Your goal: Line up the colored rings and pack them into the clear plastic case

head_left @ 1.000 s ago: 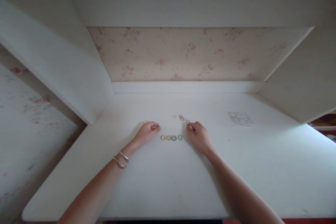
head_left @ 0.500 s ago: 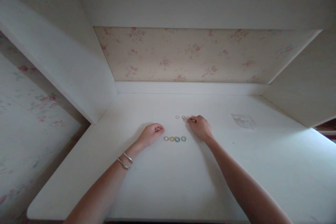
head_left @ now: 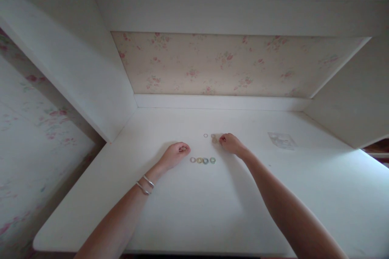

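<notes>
A short row of several small coloured rings (head_left: 203, 160) lies on the white desk (head_left: 194, 210). Just left of the row rests my left hand (head_left: 175, 154), curled into a loose fist with two bangles on its wrist; whether it holds anything is hidden. My right hand (head_left: 231, 144) reaches farther back, fingertips pinched at a little cluster of pale rings (head_left: 214, 138). One single pale ring (head_left: 206, 135) lies apart to the left of that cluster.
A small clear plastic bag (head_left: 282, 140) lies at the right back of the desk. White side panels (head_left: 75, 68) and a floral back wall (head_left: 231, 64) enclose the desk on three sides, with a shelf overhead.
My right hand has moved away from the coloured row, back and slightly left, onto the cluster of pale rings. My left hand has stayed in place.
</notes>
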A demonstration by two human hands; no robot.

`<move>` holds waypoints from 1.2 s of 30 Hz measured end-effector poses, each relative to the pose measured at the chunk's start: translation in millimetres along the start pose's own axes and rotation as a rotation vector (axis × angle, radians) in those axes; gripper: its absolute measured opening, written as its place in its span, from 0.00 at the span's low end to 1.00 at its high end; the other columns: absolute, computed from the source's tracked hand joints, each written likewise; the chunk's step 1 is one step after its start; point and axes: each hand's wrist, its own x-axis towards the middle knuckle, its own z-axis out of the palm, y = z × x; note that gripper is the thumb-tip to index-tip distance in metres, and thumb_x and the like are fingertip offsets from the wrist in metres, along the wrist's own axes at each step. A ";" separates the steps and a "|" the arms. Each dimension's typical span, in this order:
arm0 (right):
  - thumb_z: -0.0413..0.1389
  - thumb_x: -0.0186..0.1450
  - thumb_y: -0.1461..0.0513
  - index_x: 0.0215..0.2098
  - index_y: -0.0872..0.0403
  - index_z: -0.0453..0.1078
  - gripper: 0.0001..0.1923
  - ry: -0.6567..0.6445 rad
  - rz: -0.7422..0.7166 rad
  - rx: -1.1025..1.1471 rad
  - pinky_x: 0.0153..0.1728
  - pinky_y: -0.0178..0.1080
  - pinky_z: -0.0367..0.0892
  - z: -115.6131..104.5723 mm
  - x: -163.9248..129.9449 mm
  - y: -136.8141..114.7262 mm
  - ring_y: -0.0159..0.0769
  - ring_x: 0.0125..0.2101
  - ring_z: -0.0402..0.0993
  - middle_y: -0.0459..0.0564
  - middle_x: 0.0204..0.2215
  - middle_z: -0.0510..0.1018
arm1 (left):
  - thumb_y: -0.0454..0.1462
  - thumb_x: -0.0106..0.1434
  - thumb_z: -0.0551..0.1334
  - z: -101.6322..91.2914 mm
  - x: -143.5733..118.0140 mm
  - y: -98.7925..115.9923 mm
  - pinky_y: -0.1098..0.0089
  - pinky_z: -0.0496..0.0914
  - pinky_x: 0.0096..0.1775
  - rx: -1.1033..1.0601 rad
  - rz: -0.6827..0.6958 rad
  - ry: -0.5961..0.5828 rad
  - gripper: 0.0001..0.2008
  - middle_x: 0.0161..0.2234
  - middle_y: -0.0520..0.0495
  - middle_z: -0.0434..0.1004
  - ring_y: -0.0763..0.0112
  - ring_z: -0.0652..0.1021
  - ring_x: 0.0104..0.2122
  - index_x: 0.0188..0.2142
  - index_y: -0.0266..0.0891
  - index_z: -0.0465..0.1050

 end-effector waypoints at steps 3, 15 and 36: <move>0.48 0.60 0.62 0.27 0.57 0.74 0.13 0.050 0.004 0.021 0.25 0.33 0.57 -8.7 -7.0 -3.3 0.33 0.25 0.69 0.51 0.22 0.75 | 0.43 0.57 0.58 0.0 0.2 0.4 0.71 0.67 0.36 -0.006 -0.008 -0.002 0.14 0.33 0.48 0.77 0.68 0.75 0.34 0.36 0.36 0.73; 0.49 0.62 0.65 0.32 0.55 0.72 0.10 -0.125 -0.352 0.112 0.34 0.33 0.59 7.1 -63.4 -69.5 0.32 0.31 0.68 0.50 0.32 0.72 | 0.44 0.57 0.57 0.2 3.0 -5.3 0.71 0.66 0.36 -0.026 0.031 -0.021 0.14 0.33 0.48 0.77 0.69 0.74 0.33 0.36 0.36 0.73; 0.48 0.63 0.63 0.33 0.54 0.73 0.11 -0.062 -0.339 0.083 0.34 0.33 0.58 -3.0 -62.4 -84.0 0.31 0.31 0.68 0.50 0.34 0.72 | 0.44 0.58 0.57 -2.1 2.2 -7.4 0.72 0.65 0.34 -0.056 0.047 -0.019 0.14 0.31 0.49 0.76 0.70 0.73 0.31 0.35 0.36 0.74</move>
